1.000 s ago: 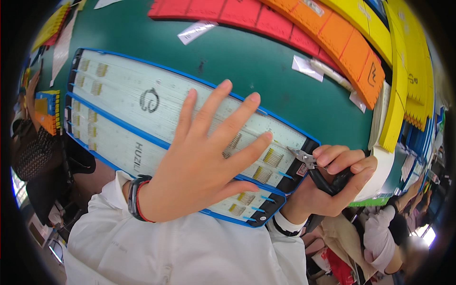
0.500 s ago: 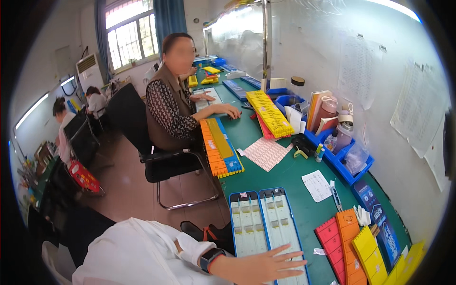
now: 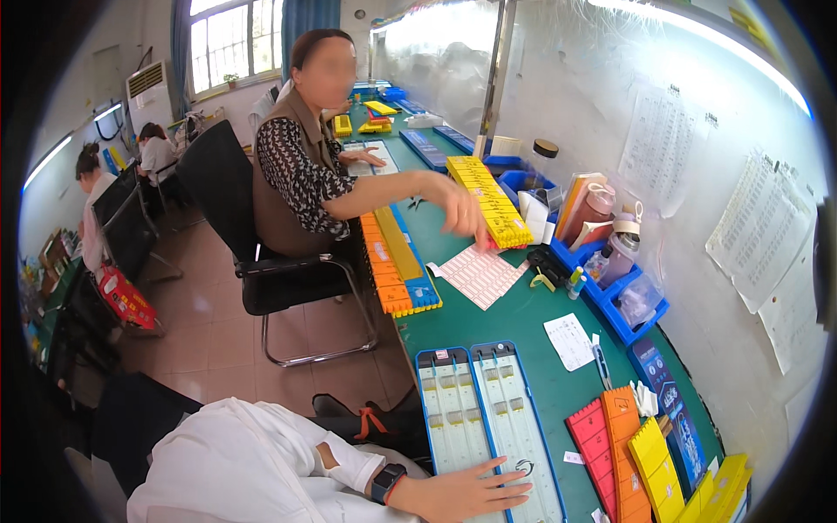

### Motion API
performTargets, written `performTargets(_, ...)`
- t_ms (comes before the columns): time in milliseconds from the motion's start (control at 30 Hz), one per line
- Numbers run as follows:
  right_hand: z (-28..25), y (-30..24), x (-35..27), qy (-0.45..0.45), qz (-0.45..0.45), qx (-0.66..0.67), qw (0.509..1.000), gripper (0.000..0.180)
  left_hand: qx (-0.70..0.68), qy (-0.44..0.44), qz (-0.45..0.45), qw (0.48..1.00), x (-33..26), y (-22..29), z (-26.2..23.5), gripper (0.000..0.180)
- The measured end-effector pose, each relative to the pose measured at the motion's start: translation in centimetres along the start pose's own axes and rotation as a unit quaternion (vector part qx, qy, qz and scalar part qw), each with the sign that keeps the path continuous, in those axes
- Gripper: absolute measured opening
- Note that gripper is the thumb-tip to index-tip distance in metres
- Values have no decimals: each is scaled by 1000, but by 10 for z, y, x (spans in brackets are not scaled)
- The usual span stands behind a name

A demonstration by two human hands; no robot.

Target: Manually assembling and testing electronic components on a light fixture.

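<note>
Left hand [image 3: 458, 495], fingers spread apart, lies across open blue-rimmed case [image 3: 488, 418] at seat-side edge of worktop [image 3: 540, 366], apparently steadying it; right hand out of view, grip unknown.

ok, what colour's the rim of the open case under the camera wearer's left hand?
Blue; the open case shows best in the head view.

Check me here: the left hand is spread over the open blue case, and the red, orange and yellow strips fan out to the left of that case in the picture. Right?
One slip: in the head view, the red strip, orange strip and yellow strips lie to the right of the blue case. The left hand is spread over it.
</note>
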State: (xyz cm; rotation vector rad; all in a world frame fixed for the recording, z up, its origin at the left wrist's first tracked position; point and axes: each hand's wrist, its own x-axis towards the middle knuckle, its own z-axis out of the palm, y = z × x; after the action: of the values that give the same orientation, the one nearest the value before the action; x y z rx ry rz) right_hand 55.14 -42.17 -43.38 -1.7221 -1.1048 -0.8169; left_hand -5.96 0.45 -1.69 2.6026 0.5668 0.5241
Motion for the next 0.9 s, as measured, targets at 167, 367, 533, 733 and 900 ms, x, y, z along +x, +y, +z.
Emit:
performTargets(167,-22,-34,-14,63,9,-74,995,25,18,11,-33,999,4,5,6,82)
performTargets(367,5,-345,184,2,48,-124,991,22,21,40,-37,998,7,6,6,81)
performTargets(533,7,-446,240,-66,43,-145,986,20,23,44,-44,998,5,7,7,80)
performTargets(733,-2,-483,252,-122,41,-192,973,18,-214,48,-21,975,7,7,-36,66)
performTargets(900,-4,-496,256,-125,52,-187,973,16,-280,220,75,931,6,15,-72,29)
